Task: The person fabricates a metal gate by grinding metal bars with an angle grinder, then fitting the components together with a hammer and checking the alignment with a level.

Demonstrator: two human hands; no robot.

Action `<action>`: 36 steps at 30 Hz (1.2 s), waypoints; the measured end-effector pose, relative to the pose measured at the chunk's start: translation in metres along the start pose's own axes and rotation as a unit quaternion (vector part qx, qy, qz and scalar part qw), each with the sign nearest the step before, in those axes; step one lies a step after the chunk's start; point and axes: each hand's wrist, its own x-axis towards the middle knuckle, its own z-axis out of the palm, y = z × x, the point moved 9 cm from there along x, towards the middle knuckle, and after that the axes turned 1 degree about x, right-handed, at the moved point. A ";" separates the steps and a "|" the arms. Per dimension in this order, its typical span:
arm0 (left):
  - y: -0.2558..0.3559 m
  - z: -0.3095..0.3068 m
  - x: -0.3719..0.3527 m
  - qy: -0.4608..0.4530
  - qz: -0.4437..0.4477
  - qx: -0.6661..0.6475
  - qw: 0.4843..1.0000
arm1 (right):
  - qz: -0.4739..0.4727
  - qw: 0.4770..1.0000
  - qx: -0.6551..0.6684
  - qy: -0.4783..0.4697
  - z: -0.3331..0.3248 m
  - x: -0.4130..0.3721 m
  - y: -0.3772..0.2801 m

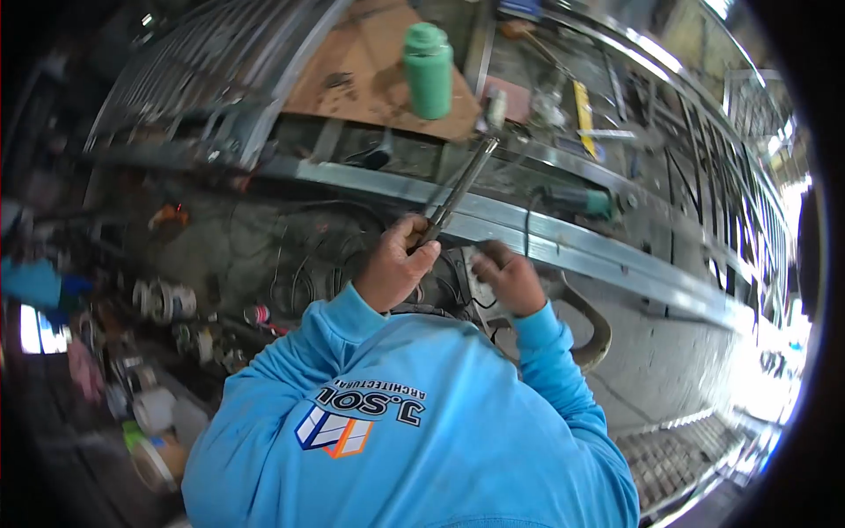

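My left hand (400,264) is closed around the lower end of a long, slim metal rod-like tool (462,187). The tool tilts up and away to the right, above a metal bar (554,236). Beside it, my right hand (510,277) has curled fingers and is slightly blurred. Whatever those fingers may hold does not show. Across from my hands, a green angle grinder (576,201) lies near the bar, with its cord hanging down. A green bottle (429,75) stands upright on a brown board (348,66).
Barred metal frames (207,66) extend at both sides. A yellow strip-shaped object (584,121) lies among loose tools beyond the bar. Dark cables (304,273) tangle below my hands. White buckets (165,301) and clutter stand at left. A curved chair-like part (591,330) sits by my right forearm.
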 end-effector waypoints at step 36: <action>-0.139 -0.547 -0.350 0.554 0.007 0.018 0.832 | -0.260 0.793 -0.215 -0.507 0.687 0.088 -0.283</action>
